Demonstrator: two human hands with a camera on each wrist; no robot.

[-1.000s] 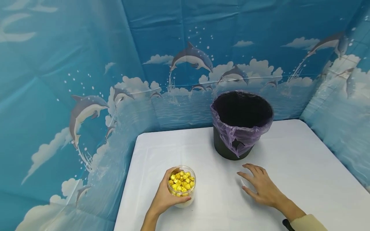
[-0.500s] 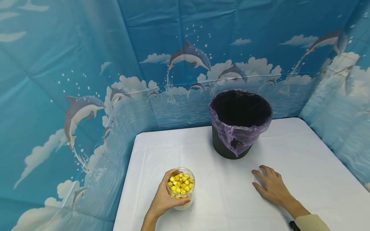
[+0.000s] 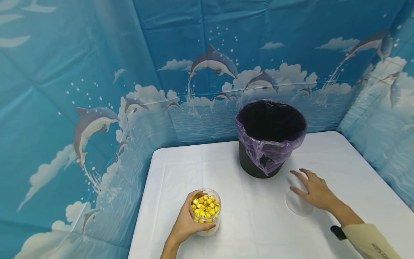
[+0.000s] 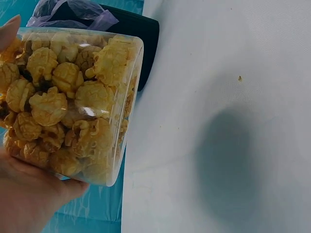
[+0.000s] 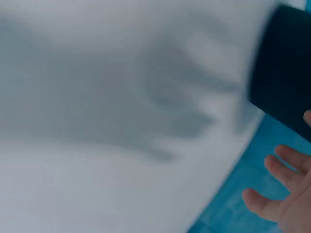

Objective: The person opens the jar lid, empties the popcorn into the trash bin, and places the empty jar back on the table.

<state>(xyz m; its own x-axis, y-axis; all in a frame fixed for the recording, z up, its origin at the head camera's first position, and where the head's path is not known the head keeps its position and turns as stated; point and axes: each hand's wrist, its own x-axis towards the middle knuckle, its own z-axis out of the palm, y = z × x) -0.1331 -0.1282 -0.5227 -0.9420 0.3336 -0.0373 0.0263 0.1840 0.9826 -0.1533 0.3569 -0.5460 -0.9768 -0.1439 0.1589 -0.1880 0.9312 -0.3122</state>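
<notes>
A clear jar of yellow popcorn [image 3: 205,208] is gripped by my left hand [image 3: 189,219], thumb on the near side and fingers round the far side. In the left wrist view the popcorn jar [image 4: 68,102] seems raised off the table, its shadow apart from it. A clear round lid [image 3: 295,207] lies flat on the white table at the right. Just above and beyond this lid, my right hand [image 3: 315,190] hovers with fingers spread, holding nothing. The right wrist view catches only part of that hand [image 5: 291,194] at its corner.
A black bin [image 3: 258,167] lined with a purple plastic bag [image 3: 271,151] stands at the back of the white table [image 3: 181,165], beyond both hands. Blue dolphin-print curtains [image 3: 210,118] hang behind and beside the table. A few tiny crumbs dot the cloth.
My right hand has carried the lid to the right, let it go on the table, and lifted away. The left hand still holds the popcorn jar in nearly the same place.
</notes>
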